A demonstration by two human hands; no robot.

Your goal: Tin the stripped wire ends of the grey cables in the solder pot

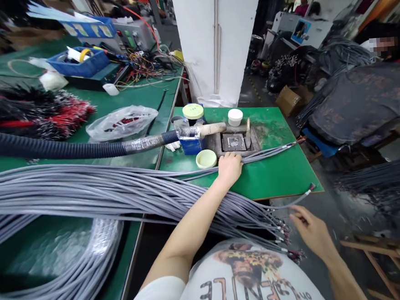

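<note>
My left hand [230, 168] is closed over a few grey cables [268, 153] at the near edge of a solder pot [234, 143]. Their stripped ends point right across the green board. My right hand [310, 231] is off the board's front edge, fingers loosely bent and apart, with nothing visibly held. Just above its fingertips runs a single grey cable [286, 206], its coloured wire ends resting on the board's corner. A thick bundle of grey cables [148, 190] sweeps in from the left under my left forearm, and several ends hang between my hands.
Beside the solder pot are a pale green lid [206, 159], a yellow-topped jar [193, 111], a white tub [235, 117] and a blue box [192, 143]. A ribbed hose [83, 146] crosses from the left. A white pillar [218, 43] stands behind; a co-worker sits at right.
</note>
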